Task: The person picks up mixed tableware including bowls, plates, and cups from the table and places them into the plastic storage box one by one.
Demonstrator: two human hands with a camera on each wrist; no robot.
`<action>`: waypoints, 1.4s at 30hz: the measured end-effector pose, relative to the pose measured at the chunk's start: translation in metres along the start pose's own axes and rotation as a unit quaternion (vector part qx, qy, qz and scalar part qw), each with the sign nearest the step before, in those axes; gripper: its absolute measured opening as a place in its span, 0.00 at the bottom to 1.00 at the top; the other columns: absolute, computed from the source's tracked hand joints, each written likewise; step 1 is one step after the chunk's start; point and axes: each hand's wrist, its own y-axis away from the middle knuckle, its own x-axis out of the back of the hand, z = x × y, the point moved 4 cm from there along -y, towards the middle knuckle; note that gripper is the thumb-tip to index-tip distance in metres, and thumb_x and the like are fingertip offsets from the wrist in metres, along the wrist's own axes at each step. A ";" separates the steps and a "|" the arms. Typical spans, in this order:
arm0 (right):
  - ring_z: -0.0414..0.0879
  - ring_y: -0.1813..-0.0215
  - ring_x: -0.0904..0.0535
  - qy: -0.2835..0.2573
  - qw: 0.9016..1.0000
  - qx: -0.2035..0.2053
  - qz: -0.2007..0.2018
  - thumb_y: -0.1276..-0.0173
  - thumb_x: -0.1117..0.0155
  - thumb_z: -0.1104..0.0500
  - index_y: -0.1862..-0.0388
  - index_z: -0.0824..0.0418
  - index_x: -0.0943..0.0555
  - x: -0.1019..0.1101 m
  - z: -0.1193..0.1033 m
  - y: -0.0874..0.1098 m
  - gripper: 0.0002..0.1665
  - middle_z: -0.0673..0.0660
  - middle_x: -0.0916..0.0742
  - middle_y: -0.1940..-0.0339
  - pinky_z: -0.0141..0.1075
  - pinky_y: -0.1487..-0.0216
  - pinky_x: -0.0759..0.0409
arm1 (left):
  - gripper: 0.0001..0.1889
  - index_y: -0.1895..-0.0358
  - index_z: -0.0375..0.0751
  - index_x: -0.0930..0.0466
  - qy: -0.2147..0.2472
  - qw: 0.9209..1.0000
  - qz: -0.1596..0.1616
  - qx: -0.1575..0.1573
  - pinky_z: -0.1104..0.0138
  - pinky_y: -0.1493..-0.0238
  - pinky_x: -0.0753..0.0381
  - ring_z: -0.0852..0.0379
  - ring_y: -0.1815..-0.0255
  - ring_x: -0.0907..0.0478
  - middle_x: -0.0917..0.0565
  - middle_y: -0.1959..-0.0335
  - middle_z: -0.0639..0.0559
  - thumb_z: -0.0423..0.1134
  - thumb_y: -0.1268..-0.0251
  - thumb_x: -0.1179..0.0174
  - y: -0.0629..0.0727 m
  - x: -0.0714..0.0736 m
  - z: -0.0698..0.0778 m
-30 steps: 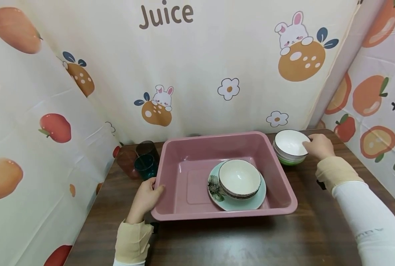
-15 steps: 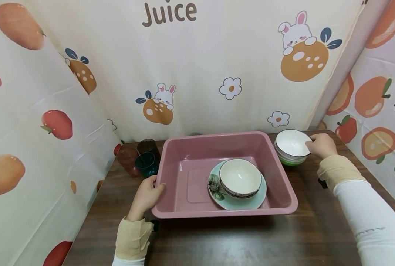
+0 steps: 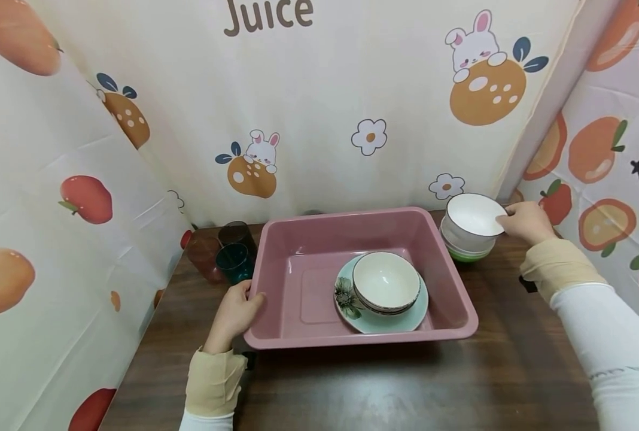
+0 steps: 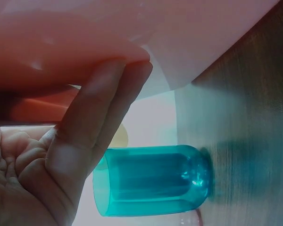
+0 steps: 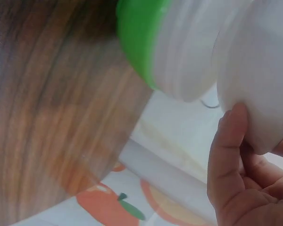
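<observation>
My left hand grips the left rim of a pink plastic basin, thumb inside and fingers underneath the lip. Inside the basin, a small stack of cream bowls sits on a pale green plate with a flower print. Over at the right, my right hand pinches the edge of a white dark-rimmed bowl. That bowl is tilted and raised above other stacked bowls, the lowest one green outside. From the right wrist view, the held white bowl stands apart from the green-bottomed stack.
Left of the basin stand a teal tumbler, a dark tumbler and a reddish clear vessel. Printed curtains enclose the brown wooden table at the back and both sides.
My right hand has lifted the top white bowl slightly up off its stack and tilted it. The left hand keeps its hold on the basin rim.
</observation>
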 end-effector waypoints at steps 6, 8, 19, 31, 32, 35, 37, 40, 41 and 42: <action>0.59 0.64 0.26 0.001 1.000 0.006 0.007 0.32 0.47 0.58 0.51 0.83 0.23 0.020 -0.011 0.007 0.25 0.73 0.17 0.67 0.36 0.71 0.32 | 0.15 0.50 0.29 0.21 0.009 1.000 -0.002 -0.016 0.63 0.69 0.17 0.56 0.72 0.18 0.14 0.65 0.39 0.36 0.34 0.44 -0.001 -0.006 0.002; 0.55 0.68 0.27 -0.006 1.000 0.014 0.009 0.33 0.47 0.59 0.56 0.80 0.21 0.023 -0.019 0.010 0.23 0.66 0.17 0.75 0.36 0.73 0.33 | 0.14 0.51 0.29 0.21 0.009 1.000 0.001 -0.019 0.64 0.70 0.17 0.56 0.73 0.18 0.14 0.65 0.39 0.35 0.34 0.44 0.000 -0.005 0.002; 0.48 0.74 0.30 -0.037 0.999 0.037 0.007 0.31 0.49 0.57 0.61 0.72 0.17 0.029 -0.058 0.029 0.20 0.52 0.20 0.83 0.38 0.75 0.33 | 0.13 0.53 0.30 0.21 0.004 1.000 -0.003 -0.018 0.65 0.70 0.18 0.56 0.73 0.19 0.15 0.67 0.40 0.35 0.34 0.44 0.003 0.003 0.003; 0.41 0.74 0.18 -0.059 0.995 0.081 -0.023 0.30 0.46 0.56 0.51 0.72 0.18 0.026 -0.097 0.053 0.20 0.61 0.11 0.72 0.31 0.71 0.26 | 0.16 0.48 0.29 0.23 0.017 1.000 -0.015 -0.004 0.59 0.66 0.14 0.54 0.71 0.16 0.14 0.62 0.37 0.38 0.32 0.43 0.002 0.001 -0.001; 0.41 0.74 0.18 -0.060 0.994 0.087 -0.026 0.29 0.46 0.56 0.52 0.72 0.18 0.024 -0.100 0.054 0.20 0.60 0.12 0.73 0.31 0.72 0.26 | 0.17 0.47 0.29 0.23 0.021 1.000 -0.016 -0.003 0.59 0.65 0.14 0.54 0.70 0.16 0.14 0.61 0.37 0.38 0.32 0.43 0.003 0.001 -0.001; 0.41 0.76 0.18 -0.066 0.992 0.104 -0.032 0.29 0.46 0.58 0.55 0.71 0.18 0.018 -0.107 0.059 0.18 0.57 0.13 0.77 0.32 0.74 0.26 | 0.19 0.44 0.29 0.24 0.025 0.999 -0.022 -0.001 0.58 0.63 0.14 0.54 0.68 0.15 0.15 0.59 0.36 0.40 0.31 0.42 0.002 0.001 -0.002; 0.41 0.76 0.19 -0.068 0.991 0.112 -0.035 0.29 0.46 0.59 0.57 0.71 0.17 0.014 -0.111 0.063 0.17 0.55 0.13 0.78 0.33 0.74 0.26 | 0.20 0.43 0.29 0.25 0.023 0.999 -0.026 0.001 0.58 0.63 0.14 0.54 0.68 0.15 0.15 0.58 0.36 0.41 0.31 0.41 0.002 0.001 -0.002; 0.41 0.76 0.20 -0.066 0.989 0.125 -0.030 0.30 0.45 0.60 0.58 0.70 0.17 0.008 -0.118 0.067 0.15 0.55 0.14 0.76 0.33 0.74 0.26 | 0.22 0.42 0.30 0.27 0.017 0.999 -0.034 0.002 0.57 0.62 0.14 0.54 0.67 0.15 0.15 0.57 0.36 0.42 0.31 0.41 0.001 0.002 -0.002; 0.42 0.76 0.21 -0.067 0.989 0.129 -0.029 0.31 0.45 0.60 0.57 0.70 0.17 0.007 -0.120 0.068 0.15 0.56 0.14 0.75 0.33 0.74 0.26 | 0.22 0.41 0.30 0.28 0.014 0.999 -0.035 0.000 0.57 0.61 0.14 0.54 0.67 0.16 0.16 0.56 0.36 0.42 0.31 0.42 0.000 0.002 -0.002; 0.41 0.76 0.21 -0.067 0.988 0.134 -0.028 0.31 0.45 0.60 0.57 0.70 0.16 0.005 -0.122 0.069 0.15 0.56 0.14 0.74 0.33 0.74 0.26 | 0.23 0.40 0.30 0.29 0.010 0.999 -0.035 -0.001 0.57 0.60 0.14 0.54 0.66 0.16 0.16 0.55 0.36 0.43 0.30 0.42 0.000 0.003 -0.002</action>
